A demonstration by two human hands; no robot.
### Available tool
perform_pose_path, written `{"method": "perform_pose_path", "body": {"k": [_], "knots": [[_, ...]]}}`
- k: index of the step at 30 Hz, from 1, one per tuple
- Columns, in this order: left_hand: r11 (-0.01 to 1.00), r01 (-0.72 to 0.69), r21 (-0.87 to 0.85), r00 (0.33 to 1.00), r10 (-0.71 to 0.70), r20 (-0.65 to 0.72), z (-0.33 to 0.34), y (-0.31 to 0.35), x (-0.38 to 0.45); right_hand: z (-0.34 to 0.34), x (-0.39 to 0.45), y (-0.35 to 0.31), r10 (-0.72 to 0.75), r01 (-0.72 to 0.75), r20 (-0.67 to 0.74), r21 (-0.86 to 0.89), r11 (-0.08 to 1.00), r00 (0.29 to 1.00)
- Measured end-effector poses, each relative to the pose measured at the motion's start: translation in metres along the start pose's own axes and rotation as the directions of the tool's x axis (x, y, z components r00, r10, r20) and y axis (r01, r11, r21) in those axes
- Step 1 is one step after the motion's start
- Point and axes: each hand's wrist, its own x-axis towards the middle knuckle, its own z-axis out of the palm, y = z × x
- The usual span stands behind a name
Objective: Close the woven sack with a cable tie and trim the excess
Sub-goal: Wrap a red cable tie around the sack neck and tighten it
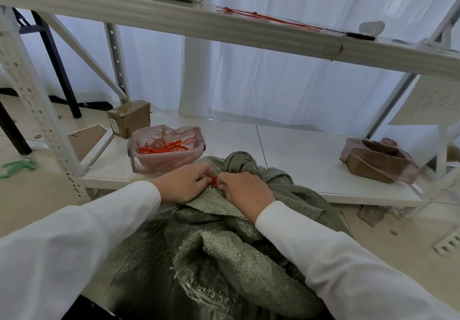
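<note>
Sack [224, 240] of green woven cloth lay before me, leaning against the front edge of the low white shelf [306, 155], its mouth gathered into a twisted neck [239, 161] that rose just beyond my knuckles. My left hand [185, 183] and right hand [242, 191] met just below that neck, both curled nearly shut, pinching between their fingertips a small red piece, in my judgement the cable tie [214, 179]. Little of it showed, and I could not tell whether the tail had entered the head or whether the band ran round the neck.

Judged good practice for this step: keep the gathered cloth bunched tight, seat the band low on the neck, feed the tail squarely through the head, and draw it snug before any trimming.

Left of the sack, on the same shelf, stood a plastic-lined tub [166, 149] holding red offcuts; behind the tub sat a taped brown box [129, 118]. Right of the sack, well apart, sat a brown container wrapped in pinkish film [378, 161]. Above the sack, an upper shelf [174, 18] carried long red ties [268, 18]. White curtains hung behind the racking, and the pale floor showed scattered debris.
</note>
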Motion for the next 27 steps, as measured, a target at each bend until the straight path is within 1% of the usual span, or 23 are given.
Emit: {"method": "perform_pose_path", "body": {"k": [8, 13, 16, 18, 20, 22, 25, 27], "knots": [[0.996, 0.069, 0.047, 0.998, -0.068, -0.018, -0.010, 0.000, 0.003, 0.005, -0.005, 0.001, -0.030, 0.029, -0.069, -0.017, 0.999, 0.997], [0.994, 0.081, 0.074, 0.996, -0.077, -0.051, -0.004, 0.002, -0.003, 0.000, -0.003, -0.005, -0.025, 0.025, 0.009, -0.021, 0.999, 1.000], [0.991, 0.133, 0.030, 0.987, -0.130, -0.099, 0.003, 0.002, -0.004, -0.001, -0.002, -0.008, -0.032, 0.034, 0.039, -0.055, 0.998, 0.999], [0.985, 0.172, -0.027, 0.974, -0.174, -0.143, 0.010, 0.003, -0.003, 0.001, -0.002, -0.007, -0.040, 0.042, 0.035, -0.086, 0.995, 0.999], [0.981, 0.179, -0.077, 0.966, -0.190, -0.173, 0.017, 0.003, -0.004, 0.003, -0.001, -0.007, -0.039, 0.040, 0.018, -0.081, 0.996, 0.999], [0.987, 0.157, -0.025, 0.970, -0.159, -0.182, 0.018, -0.001, -0.004, 0.005, -0.002, -0.005, -0.037, 0.035, -0.024, -0.057, 0.998, 0.999], [0.980, 0.125, 0.155, 0.978, -0.095, -0.185, 0.013, -0.009, -0.002, 0.009, -0.003, -0.001, -0.075, 0.071, -0.068, -0.053, 0.996, 0.995], [0.968, 0.105, 0.229, 0.982, -0.064, -0.179, 0.011, -0.011, -0.001, 0.010, -0.004, 0.000, -0.083, 0.081, -0.074, -0.034, 0.996, 0.994]]}}
